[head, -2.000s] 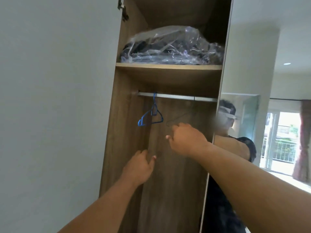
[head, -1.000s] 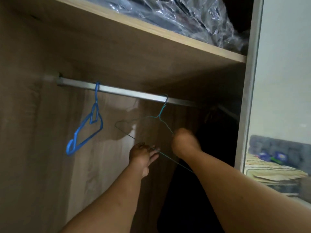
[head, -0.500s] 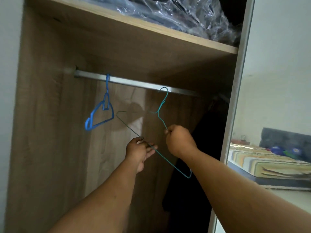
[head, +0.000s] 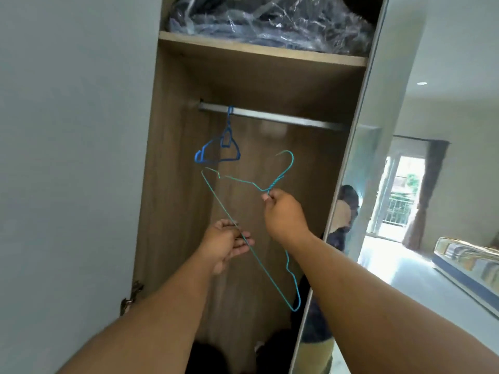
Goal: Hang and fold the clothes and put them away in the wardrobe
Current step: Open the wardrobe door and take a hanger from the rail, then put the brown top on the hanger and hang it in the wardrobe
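I stand at an open wooden wardrobe [head: 175,184]. A thin teal wire hanger [head: 216,195] is off the metal rail [head: 270,118] and hangs tilted in front of the wardrobe. My right hand [head: 283,214] pinches it just below the twisted neck of its hook. My left hand [head: 228,242] holds its long bottom wire lower down. A blue plastic hanger [head: 218,151] stays hooked on the rail at the left.
A plastic-wrapped dark bundle [head: 270,20] lies on the shelf [head: 259,51] above the rail. Dark clothes [head: 270,352] sit at the wardrobe bottom. A mirrored door [head: 405,157] on the right reflects a bed [head: 472,265] and a bright window. A white door panel [head: 67,157] fills the left.
The teal hanger has been lifted off the rail and drawn down and out toward me. Both hands kept their hold on it. The view pulled back from the wardrobe.
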